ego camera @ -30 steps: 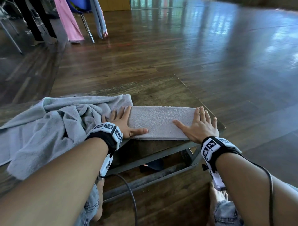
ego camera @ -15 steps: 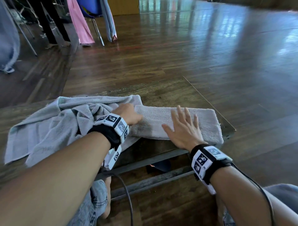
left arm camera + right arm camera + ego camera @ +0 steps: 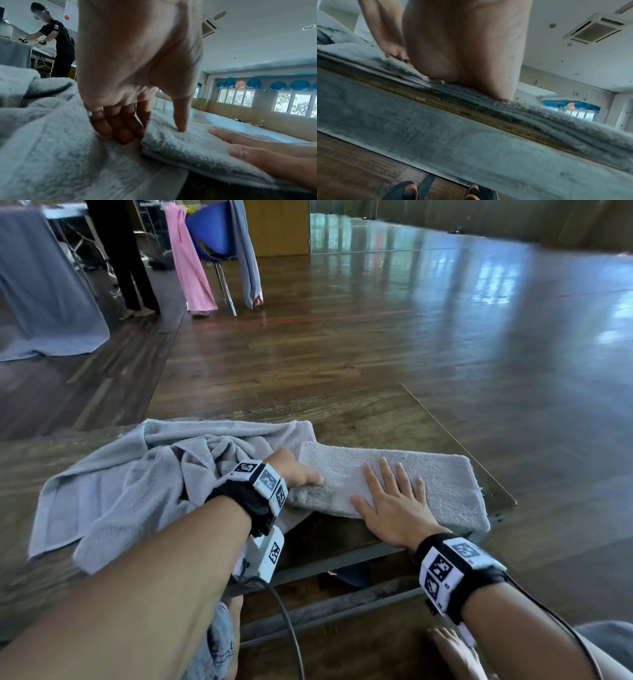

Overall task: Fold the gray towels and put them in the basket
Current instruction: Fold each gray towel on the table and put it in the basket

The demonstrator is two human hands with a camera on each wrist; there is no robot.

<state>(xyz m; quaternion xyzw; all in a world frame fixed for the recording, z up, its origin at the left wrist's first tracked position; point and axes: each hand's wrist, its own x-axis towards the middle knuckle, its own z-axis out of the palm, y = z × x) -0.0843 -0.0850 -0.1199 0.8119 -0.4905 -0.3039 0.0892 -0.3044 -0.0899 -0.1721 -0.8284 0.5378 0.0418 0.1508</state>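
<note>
A folded gray towel [image 3: 435, 477] lies along the near right edge of the wooden table [image 3: 376, 412]. To its left, a second gray towel [image 3: 137, 484] lies crumpled. My left hand [image 3: 301, 474] grips the folded towel's left end. In the left wrist view its thumb [image 3: 180, 121] presses on top and the curled fingers [image 3: 118, 129] tuck under the edge. My right hand [image 3: 390, 501] lies flat on the middle of the folded towel [image 3: 539, 116], fingers straight. No basket is in view.
The table's near right corner [image 3: 507, 501] drops to a glossy wood floor. Far left, a blue chair [image 3: 209, 231] carries a pink towel [image 3: 188, 268]. Beside it are a standing person's legs [image 3: 126, 261] and a gray draped cloth [image 3: 44, 296]. Shoes [image 3: 407, 192] lie under the table.
My left hand went from lying flat on the towel to curling round its left end. My right hand slid left from the right end to the middle.
</note>
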